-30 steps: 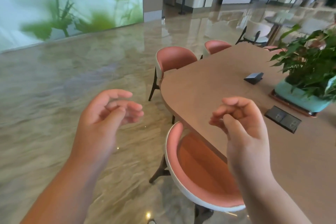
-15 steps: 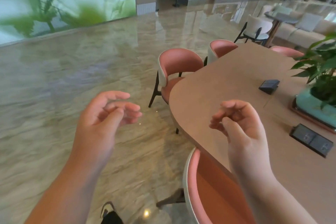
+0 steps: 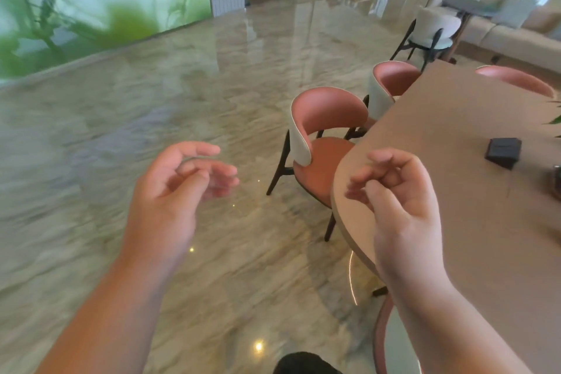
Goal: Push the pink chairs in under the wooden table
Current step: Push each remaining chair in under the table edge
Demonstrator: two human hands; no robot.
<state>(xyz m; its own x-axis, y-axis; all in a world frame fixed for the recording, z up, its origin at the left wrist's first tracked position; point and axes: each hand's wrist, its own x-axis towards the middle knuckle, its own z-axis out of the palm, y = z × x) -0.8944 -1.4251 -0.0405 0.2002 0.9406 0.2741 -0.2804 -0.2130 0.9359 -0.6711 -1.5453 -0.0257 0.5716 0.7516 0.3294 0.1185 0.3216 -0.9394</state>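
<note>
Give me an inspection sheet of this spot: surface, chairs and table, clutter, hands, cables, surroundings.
Surface: glossy marble floor.
Job's things: wooden table; nearest pink chair seat only partly under it; second pink chair beyond; third chair back at the far side; a pink rim at bottom edge.
Clutter: small black box on the table.
Hands: left hand and right hand loosely curled, holding nothing.
Cables: nothing seen.
Surroundings: white chair, plant mural wall.

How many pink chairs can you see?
4. One stands at the table's rounded end, one just behind it, one on the far side, and an edge of one shows at the bottom. More may be hidden.
</note>
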